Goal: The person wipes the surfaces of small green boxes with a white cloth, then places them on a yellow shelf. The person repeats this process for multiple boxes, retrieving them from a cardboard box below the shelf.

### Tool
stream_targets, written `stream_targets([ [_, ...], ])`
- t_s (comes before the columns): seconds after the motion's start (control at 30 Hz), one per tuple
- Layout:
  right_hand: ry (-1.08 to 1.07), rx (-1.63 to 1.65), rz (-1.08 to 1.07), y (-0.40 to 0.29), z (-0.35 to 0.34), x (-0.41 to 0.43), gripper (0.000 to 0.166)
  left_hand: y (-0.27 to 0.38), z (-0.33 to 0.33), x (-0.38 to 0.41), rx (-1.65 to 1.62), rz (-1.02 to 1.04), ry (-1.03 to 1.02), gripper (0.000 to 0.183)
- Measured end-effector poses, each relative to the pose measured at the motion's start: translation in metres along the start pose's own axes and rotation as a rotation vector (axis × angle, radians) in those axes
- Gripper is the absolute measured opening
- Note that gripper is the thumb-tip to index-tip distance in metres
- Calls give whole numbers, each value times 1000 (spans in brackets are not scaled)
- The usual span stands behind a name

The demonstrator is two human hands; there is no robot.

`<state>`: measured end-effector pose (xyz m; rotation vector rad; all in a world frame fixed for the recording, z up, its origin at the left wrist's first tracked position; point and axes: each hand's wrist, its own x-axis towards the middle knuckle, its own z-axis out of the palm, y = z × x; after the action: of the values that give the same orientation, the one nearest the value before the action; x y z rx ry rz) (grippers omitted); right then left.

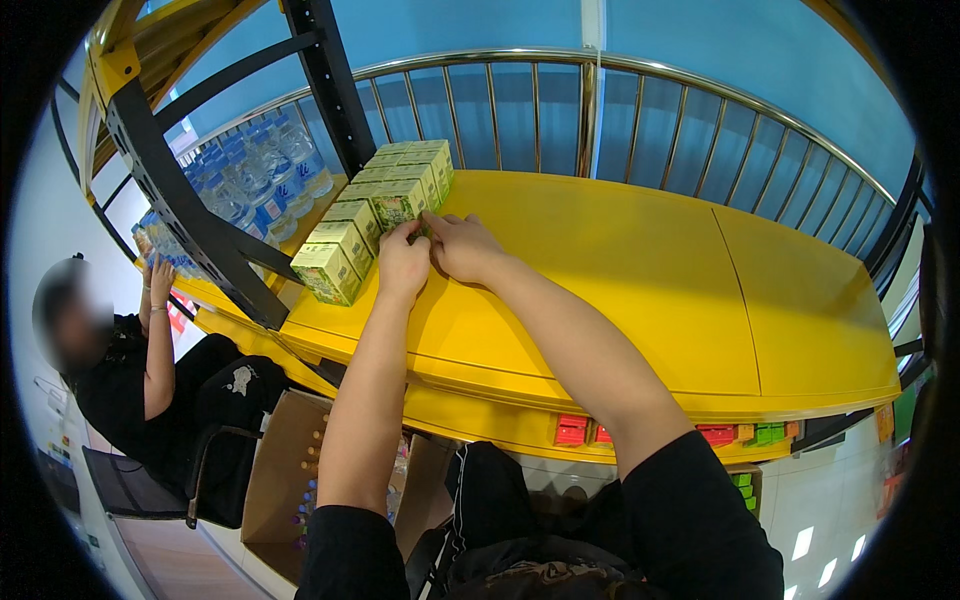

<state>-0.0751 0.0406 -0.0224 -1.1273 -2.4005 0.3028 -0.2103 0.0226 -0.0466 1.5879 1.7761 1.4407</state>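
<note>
Rows of small green drink cartons (pixel 399 201) stand side by side on the yellow metal shelf (pixel 600 300), close to a black upright. My left hand (pixel 405 262) has its fingertips at the near end of the right-hand row. Right beside it, my right hand (pixel 466 247) reaches its index finger to the same spot, the other fingers partly curled. Both hands touch or nearly touch the front carton there. My fingers cover its lower part, so a firm grip cannot be made out.
Water bottles (pixel 262 176) crowd the adjoining shelf behind a black rack post (pixel 187 202). A seated person (pixel 150 375) reaches to bottles there. Below are a cardboard box (pixel 281 465) of bottles and a lower shelf with red cartons (pixel 571 430). A metal railing (pixel 480 56) runs behind.
</note>
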Motion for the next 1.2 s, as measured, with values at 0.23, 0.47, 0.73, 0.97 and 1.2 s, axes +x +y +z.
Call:
stream_targets([
  [0.23, 25, -6, -11, 5, 5, 3, 52, 2, 0, 0, 7, 6, -12, 44],
  [0.47, -47, -11, 36, -3, -3, 2, 53, 5, -3, -2, 32, -4, -18, 45],
  [0.73, -66, -21, 63, -3, -3, 3, 54, 5, -2, -2, 24, -9, -21, 45],
  [0.97, -26, 50, 63, 2, 1, 3, 55, 0, -1, 0, 105, 49, -4, 44],
  [1.2, 27, 473, 91, 15, -6, 0, 71, 16, -7, -8, 80, 70, -27, 37],
])
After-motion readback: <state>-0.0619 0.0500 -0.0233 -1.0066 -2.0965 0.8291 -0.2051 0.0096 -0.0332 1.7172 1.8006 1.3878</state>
